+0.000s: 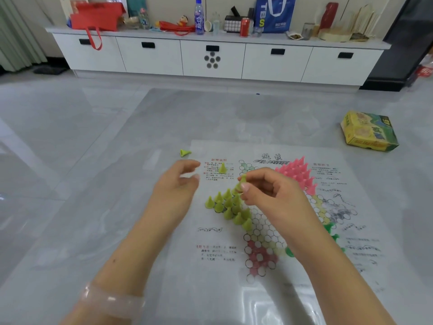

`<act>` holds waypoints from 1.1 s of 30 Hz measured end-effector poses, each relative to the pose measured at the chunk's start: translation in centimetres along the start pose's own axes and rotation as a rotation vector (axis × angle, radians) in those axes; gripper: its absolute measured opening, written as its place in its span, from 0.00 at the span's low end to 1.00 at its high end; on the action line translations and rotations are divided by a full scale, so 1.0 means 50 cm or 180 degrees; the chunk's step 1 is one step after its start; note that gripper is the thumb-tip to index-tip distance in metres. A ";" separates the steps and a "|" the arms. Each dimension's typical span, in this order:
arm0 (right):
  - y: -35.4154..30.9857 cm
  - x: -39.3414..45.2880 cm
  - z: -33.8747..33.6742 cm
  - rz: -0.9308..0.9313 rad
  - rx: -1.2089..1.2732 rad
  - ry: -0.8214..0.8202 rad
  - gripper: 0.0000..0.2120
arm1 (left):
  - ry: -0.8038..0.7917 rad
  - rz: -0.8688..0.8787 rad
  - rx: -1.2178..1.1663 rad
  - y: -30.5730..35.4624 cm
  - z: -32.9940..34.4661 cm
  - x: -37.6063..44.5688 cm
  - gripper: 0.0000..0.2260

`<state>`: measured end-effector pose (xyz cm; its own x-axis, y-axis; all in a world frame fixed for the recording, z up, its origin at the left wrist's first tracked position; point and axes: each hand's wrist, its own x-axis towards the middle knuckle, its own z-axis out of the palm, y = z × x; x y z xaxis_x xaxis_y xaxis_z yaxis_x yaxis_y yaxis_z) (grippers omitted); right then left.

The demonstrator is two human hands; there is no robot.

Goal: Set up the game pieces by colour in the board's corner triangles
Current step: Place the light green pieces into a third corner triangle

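Observation:
A thin paper game board point(264, 231) lies flat on the floor in front of me. Several yellow-green cone pieces point(228, 207) stand packed in its left corner triangle. Pink cones point(297, 172) fill the far triangle, and a few dark green cones point(331, 228) show past my right forearm. My right hand point(269, 191) pinches one yellow-green cone point(242, 181) just above the upper end of that cluster. My left hand point(180, 184) hovers to the left with its fingers apart and nothing in it. One yellow-green cone point(222, 168) stands loose on the board's print, and another point(185, 152) lies tipped over on the floor.
A yellow and green cardboard box point(369, 131) rests on the floor at the right. A long white cabinet point(210, 57) with cluttered top runs along the far wall. Glossy grey tile floor point(70, 148) surrounds the board.

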<state>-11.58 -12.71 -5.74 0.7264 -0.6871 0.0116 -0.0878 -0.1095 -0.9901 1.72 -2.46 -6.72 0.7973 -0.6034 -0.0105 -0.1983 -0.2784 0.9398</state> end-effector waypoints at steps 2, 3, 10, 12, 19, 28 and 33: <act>-0.003 0.002 -0.006 0.0000 -0.0001 0.0110 0.05 | 0.0070 0.0099 0.0834 -0.014 -0.004 0.048 0.12; -0.005 0.003 -0.009 0.0000 0.0002 0.0149 0.05 | 0.0024 0.0196 0.1201 -0.026 -0.005 0.077 0.13; -0.009 0.001 -0.026 -0.0030 0.0084 0.0302 0.06 | -0.0449 0.0550 0.3102 -0.084 -0.001 0.243 0.17; -0.011 0.003 -0.032 -0.0019 0.0082 0.0358 0.06 | -0.0380 0.0719 0.3294 -0.085 -0.002 0.252 0.12; -0.010 0.010 -0.040 -0.0017 0.0047 0.0463 0.05 | -0.0365 0.1155 0.2329 -0.055 0.037 0.216 0.09; -0.005 0.010 -0.044 -0.0014 -0.0063 0.0589 0.04 | -0.1289 0.1164 0.2099 -0.052 0.074 0.171 0.12; -0.001 0.009 -0.050 0.0055 -0.0177 0.0641 0.05 | -0.0633 0.1129 0.1648 -0.045 0.075 0.169 0.04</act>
<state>-12.96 -14.80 -5.36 0.5742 -0.8183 0.0279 -0.1406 -0.1322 -0.9812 6.76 -9.74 -10.22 0.5225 -0.8375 0.1602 -0.7179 -0.3307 0.6126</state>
